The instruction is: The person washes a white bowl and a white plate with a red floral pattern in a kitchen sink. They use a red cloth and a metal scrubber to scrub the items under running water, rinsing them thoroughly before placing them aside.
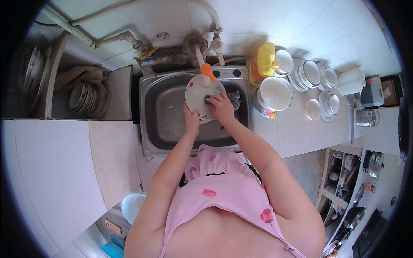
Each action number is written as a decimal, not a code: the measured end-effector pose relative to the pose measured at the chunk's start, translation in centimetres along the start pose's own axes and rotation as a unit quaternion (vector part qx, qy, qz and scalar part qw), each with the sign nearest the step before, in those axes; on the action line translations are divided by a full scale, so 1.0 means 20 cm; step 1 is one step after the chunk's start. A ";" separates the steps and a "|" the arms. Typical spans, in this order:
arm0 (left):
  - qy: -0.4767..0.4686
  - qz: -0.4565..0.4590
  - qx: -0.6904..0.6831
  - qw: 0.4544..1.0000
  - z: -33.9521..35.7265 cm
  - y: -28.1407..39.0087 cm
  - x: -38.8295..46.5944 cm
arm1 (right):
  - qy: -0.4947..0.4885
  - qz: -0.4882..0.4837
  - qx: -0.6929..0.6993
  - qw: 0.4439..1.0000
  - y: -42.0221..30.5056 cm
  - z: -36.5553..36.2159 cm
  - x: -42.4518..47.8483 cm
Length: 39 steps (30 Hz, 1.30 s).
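Observation:
Over the stainless steel sink [161,129], my left hand [192,121] grips the lower left rim of a white plate [196,92] with a red floral pattern. My right hand [222,108] presses a dark scouring pad [208,99] against the plate's face. Most of the pad is hidden under my fingers. Just above the plate ends a tap spout with an orange nozzle [208,71]. Behind my right hand, a grey mesh-like scrubber [235,99] shows at the right side of the sink.
On the right counter stand a yellow-capped jug [266,63], a large white bowl [275,94], stacked bowls [311,73] and a metal mug [367,118]. Left of the sink, an open compartment holds stacked small dishes [82,98] and a brown cloth [80,75]. Pipes [119,38] run along the wall.

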<state>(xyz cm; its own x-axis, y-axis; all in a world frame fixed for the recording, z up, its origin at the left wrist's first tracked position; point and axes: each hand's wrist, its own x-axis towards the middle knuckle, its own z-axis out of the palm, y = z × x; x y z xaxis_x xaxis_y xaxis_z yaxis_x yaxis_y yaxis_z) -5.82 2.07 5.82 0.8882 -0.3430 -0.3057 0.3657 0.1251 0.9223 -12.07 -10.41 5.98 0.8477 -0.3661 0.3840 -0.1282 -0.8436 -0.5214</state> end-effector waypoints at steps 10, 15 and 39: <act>-0.073 -0.079 0.043 0.993 -0.04 0.02 -0.03 | 0.005 0.040 -0.076 0.996 0.12 0.03 0.18; -0.053 -0.067 0.023 0.996 -0.01 0.01 -0.03 | 0.000 0.000 -0.045 0.999 0.04 0.05 0.22; 0.021 -0.159 -0.087 0.983 -0.13 -0.17 0.19 | 0.067 0.237 0.103 0.964 0.29 -0.12 -0.07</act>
<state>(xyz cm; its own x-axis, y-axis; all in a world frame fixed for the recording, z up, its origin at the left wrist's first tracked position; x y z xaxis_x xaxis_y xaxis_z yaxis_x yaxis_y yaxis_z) -2.98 2.80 0.96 0.7311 -0.3519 -0.5844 0.6649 0.1758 0.7259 -15.21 -15.67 4.19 0.6426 -0.7507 0.1534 -0.3683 -0.4781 -0.7973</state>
